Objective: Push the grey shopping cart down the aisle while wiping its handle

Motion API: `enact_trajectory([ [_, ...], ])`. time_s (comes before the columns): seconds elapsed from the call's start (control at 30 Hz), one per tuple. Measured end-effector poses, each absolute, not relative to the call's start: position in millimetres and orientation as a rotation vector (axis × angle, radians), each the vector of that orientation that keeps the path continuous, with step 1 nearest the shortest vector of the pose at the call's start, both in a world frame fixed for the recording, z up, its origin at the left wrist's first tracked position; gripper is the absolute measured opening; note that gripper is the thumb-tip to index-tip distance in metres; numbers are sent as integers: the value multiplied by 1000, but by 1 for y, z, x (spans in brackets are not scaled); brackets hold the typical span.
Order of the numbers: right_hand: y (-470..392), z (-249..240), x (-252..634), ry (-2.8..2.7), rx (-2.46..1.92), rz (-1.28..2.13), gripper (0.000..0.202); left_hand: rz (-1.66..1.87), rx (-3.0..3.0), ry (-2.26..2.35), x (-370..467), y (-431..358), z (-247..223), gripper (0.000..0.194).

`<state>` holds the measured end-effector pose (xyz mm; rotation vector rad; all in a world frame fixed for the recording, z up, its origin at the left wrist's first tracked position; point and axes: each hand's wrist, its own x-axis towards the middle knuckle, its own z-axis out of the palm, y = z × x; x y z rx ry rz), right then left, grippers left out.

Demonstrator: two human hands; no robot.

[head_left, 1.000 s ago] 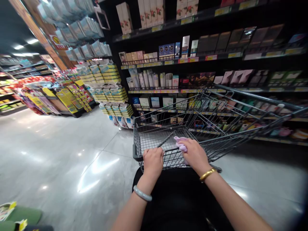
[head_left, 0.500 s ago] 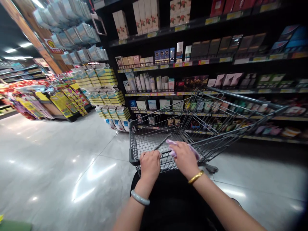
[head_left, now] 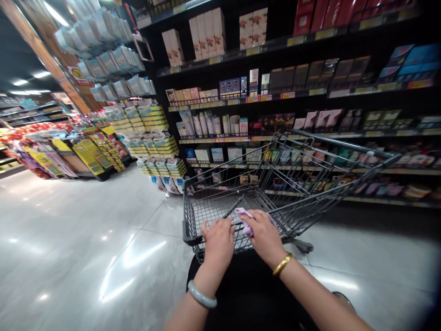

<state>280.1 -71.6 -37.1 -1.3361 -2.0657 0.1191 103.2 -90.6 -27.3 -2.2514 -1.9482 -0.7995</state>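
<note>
A dark metal shopping cart stands in front of me, its near rim close to my body. My left hand, with a pale bangle at the wrist, rests on the near rim, its fingers bent over the bar and slightly apart. Just right of it, my right hand, gold bangle on the wrist, has its fingers closed round a light purple cloth against the same side of the cart. Through the wires, the basket shows no goods.
Shelves of boxed and bottled goods rise behind the cart. Hanging packets are at their left end. Farther left is a display stand on the shiny grey floor.
My left hand's fingers have loosened and spread a little on the rim. My right hand has shifted slightly with the cloth, which looks more bunched. The view has tilted slightly.
</note>
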Motion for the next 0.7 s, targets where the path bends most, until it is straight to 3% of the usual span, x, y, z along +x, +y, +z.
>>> enact_trajectory([
  [0.13,-66,-38,303,-2051,-1345,176,56,-796,-2440,-1876,131,-82,-22,33],
  [0.3,-57,-35,308,-1888,-1522,74,42,-757,-2415,-1940,144,-72,-28,17],
  [0.47,-61,-37,308,-2056,-1318,172,54,-797,-2347,-1899,144,-72,-34,22],
  [0.7,-51,-39,326,-1859,-1521,13,40,-754,-2334,-1914,143,-64,-36,20],
])
